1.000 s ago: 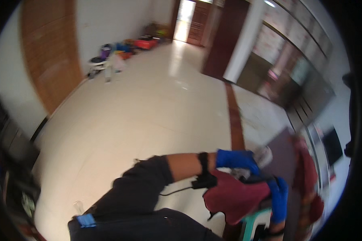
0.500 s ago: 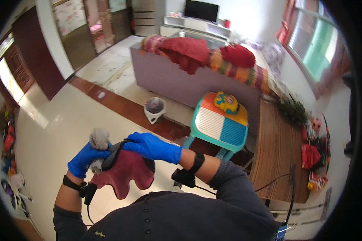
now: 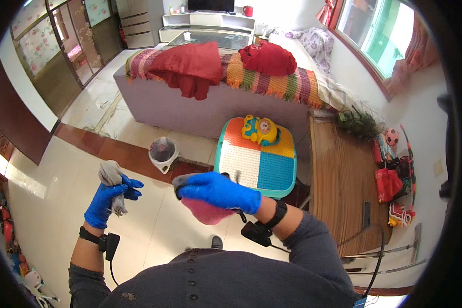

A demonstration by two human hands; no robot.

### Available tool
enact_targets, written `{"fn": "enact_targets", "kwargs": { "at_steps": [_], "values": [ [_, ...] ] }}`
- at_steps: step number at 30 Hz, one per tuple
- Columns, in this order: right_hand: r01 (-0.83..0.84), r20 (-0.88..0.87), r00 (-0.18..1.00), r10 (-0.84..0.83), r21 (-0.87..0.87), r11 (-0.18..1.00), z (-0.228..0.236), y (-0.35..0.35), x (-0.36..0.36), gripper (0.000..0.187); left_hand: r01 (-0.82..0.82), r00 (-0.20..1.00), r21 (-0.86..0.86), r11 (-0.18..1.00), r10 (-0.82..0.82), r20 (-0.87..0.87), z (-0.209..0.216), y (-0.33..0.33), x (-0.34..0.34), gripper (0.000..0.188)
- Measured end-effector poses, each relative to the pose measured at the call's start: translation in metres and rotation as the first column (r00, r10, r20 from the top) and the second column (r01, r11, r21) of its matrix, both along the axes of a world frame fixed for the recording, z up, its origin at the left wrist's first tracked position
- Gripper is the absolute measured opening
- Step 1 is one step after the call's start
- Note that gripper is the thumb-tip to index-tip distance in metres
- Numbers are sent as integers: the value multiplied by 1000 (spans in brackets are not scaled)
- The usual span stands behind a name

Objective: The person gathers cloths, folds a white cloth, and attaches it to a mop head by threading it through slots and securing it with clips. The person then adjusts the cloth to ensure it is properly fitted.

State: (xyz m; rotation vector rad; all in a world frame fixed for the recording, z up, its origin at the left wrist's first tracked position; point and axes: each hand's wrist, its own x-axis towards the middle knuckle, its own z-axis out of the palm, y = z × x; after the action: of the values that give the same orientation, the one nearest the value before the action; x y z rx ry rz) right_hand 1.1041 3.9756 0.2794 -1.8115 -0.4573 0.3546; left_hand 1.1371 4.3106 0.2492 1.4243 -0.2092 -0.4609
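We hold two items: one grey cloth [image 3: 110,173], gripped by our left hand [image 3: 105,200] at lower left, and one pink fabric piece [image 3: 208,211], gripped by our right hand [image 3: 215,192] below centre. One toy [image 3: 262,131] rests on one table [image 3: 237,167].

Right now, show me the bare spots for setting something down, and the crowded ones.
Bare: white and blue squares of the play table, in front of the yellow toy; middle of the wooden table, left of the red bag. Crowded: top of the sofa, under striped blanket and red cloths; also around that bag.
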Motion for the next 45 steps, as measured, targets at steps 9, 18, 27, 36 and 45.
{"fn": "enact_targets", "kwargs": {
  "at_steps": [9,18,27,36,45],
  "values": [
    [604,192,787,-587,-47,795,5,-93,-6,33,236,972,-45,971,-235,21,-31,-56,123,30],
    [963,292,270,-917,-103,250,95,-186,-136,29,538,839,15,843,-534,-99,-22,-189,152,20],
    [985,411,-39,-911,-136,-103,71,-313,-257,28,782,623,45,621,-781,-38,2,-365,74,22],
    [967,501,-219,-837,-4,-256,73,-485,-301,29,789,614,80,609,-785,-78,4,-476,28,25],
    [987,444,13,-896,139,83,32,-568,-236,38,682,731,103,724,-673,-112,-6,-489,23,26]
  ]
}}
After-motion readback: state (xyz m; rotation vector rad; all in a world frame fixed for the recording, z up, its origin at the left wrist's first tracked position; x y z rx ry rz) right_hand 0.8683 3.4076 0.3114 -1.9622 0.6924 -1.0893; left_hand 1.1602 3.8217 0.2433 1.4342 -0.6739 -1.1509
